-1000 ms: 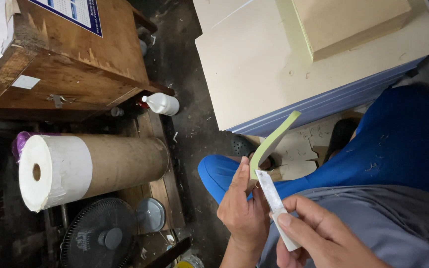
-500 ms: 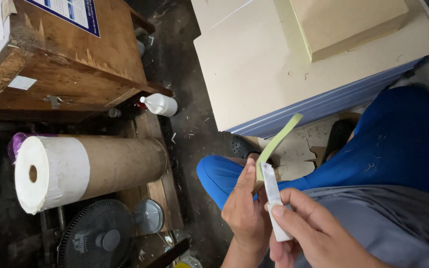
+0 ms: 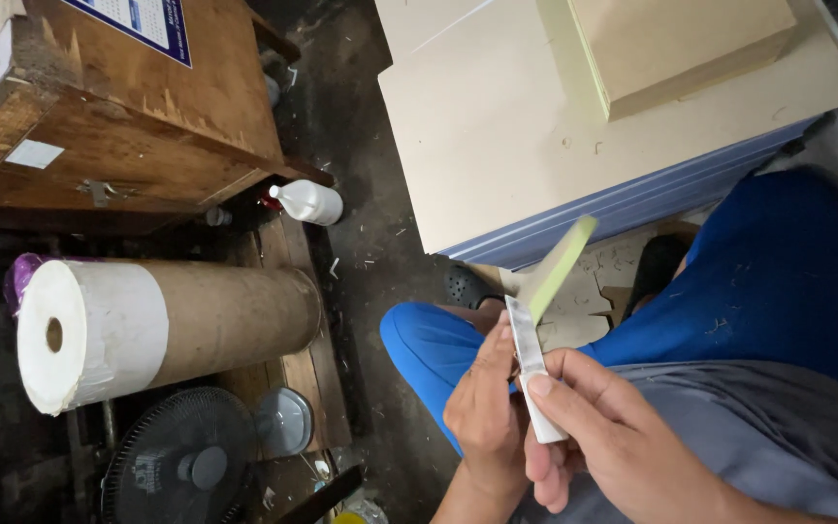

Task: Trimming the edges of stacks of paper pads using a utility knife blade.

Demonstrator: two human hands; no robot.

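Between both hands [image 3: 497, 408], white strip [image 3: 532, 369] pinched.

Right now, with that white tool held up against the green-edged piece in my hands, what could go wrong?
The white tool, which may be a utility knife, sits in the right hand tight against the left hand; a slip could catch the left hand's fingers. The work is also held in the air above the blue-trousered knee, so a dropped tool or the green-edged piece would likely land on the leg or the dark floor.
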